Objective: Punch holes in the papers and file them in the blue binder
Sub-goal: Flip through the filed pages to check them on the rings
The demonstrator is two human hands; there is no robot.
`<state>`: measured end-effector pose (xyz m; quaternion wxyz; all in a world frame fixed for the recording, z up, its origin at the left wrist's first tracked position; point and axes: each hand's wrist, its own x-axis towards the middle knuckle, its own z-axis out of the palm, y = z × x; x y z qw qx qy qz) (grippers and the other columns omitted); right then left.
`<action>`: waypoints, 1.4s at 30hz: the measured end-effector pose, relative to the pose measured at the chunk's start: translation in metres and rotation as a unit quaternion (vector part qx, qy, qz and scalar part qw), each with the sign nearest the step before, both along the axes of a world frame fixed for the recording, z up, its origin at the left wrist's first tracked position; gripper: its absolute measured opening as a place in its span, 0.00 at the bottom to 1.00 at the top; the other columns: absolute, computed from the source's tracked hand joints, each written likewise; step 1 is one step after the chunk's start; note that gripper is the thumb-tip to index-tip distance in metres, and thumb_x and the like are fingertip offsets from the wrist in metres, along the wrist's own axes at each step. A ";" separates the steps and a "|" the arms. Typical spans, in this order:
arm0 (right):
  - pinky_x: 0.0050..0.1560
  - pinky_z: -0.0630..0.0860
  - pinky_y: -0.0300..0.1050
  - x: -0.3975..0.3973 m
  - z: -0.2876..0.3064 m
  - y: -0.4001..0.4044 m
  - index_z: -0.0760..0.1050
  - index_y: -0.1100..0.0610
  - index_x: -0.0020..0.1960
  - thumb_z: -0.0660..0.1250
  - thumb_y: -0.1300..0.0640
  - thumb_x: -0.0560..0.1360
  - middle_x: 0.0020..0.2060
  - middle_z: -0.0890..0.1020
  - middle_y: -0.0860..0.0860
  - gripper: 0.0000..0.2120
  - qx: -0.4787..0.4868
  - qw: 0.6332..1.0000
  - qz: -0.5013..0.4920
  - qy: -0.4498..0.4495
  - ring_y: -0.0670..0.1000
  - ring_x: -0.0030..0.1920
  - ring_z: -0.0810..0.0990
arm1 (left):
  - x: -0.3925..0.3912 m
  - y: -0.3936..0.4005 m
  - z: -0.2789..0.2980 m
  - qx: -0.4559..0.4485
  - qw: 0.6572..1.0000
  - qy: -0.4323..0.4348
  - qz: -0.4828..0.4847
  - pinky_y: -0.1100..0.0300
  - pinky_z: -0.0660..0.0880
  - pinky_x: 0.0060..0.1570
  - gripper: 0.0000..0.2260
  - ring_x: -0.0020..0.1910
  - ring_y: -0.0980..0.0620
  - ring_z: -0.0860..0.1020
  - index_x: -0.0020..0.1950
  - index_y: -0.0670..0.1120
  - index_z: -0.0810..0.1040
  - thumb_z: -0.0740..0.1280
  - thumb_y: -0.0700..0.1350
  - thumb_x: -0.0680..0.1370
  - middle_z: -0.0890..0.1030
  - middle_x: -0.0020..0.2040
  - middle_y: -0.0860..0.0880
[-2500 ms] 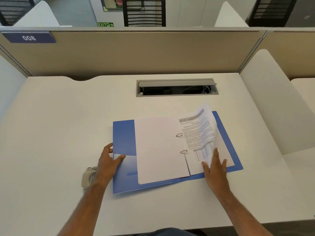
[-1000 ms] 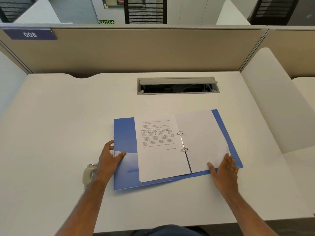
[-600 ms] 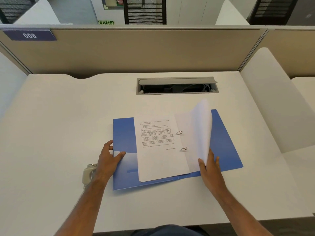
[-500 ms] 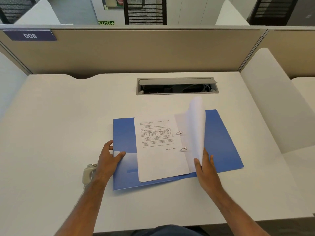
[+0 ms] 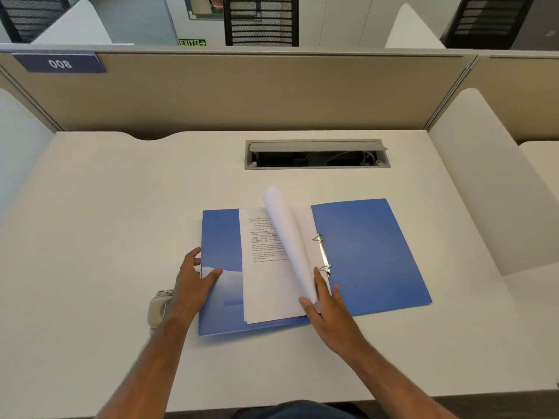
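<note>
The blue binder (image 5: 372,252) lies open on the white desk, its two metal rings (image 5: 323,254) at the spine. A stack of punched papers (image 5: 263,285) rests on its left half, top page printed. One blank sheet (image 5: 287,237) curves upward over the stack, mid-turn to the left. My right hand (image 5: 325,309) pinches that sheet's lower corner. My left hand (image 5: 192,275) presses flat on the left cover's edge. The right cover is bare.
A beige hole punch (image 5: 157,308) sits by my left wrist, partly hidden by my arm. A grey cable tray (image 5: 316,154) is recessed at the back of the desk (image 5: 90,222). Partition walls close the back and both sides.
My right hand lifted the last blank sheet off the right cover and has swung it leftward over the rings. The left hand has stayed in place.
</note>
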<state>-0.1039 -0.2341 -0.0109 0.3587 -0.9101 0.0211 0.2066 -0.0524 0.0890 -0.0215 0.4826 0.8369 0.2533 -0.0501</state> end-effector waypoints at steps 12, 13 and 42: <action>0.72 0.71 0.45 0.013 -0.008 -0.053 0.68 0.45 0.76 0.44 0.22 0.76 0.70 0.74 0.40 0.40 0.005 0.996 -0.033 -0.084 0.47 0.71 0.74 | -0.005 0.003 -0.004 0.040 0.998 -0.013 0.037 0.50 0.73 0.65 0.29 0.66 0.45 0.74 0.76 0.49 0.67 0.75 0.45 0.77 0.69 0.70 0.48; 0.72 0.69 0.44 0.014 -0.011 -0.060 0.68 0.47 0.76 0.42 0.21 0.75 0.71 0.75 0.42 0.43 -0.009 0.996 -0.028 -0.081 0.48 0.72 0.73 | -0.006 0.002 -0.004 0.057 0.998 -0.010 0.036 0.48 0.72 0.67 0.29 0.68 0.43 0.73 0.77 0.49 0.67 0.74 0.45 0.78 0.68 0.72 0.47; 0.82 0.45 0.52 0.013 -0.027 -0.065 0.50 0.41 0.84 0.27 0.18 0.67 0.85 0.47 0.43 0.52 -0.182 0.964 0.190 -0.031 0.51 0.85 0.46 | -0.018 -0.100 -0.015 0.123 0.985 0.106 0.050 0.40 0.75 0.65 0.37 0.66 0.41 0.76 0.73 0.46 0.70 0.79 0.60 0.70 0.77 0.67 0.45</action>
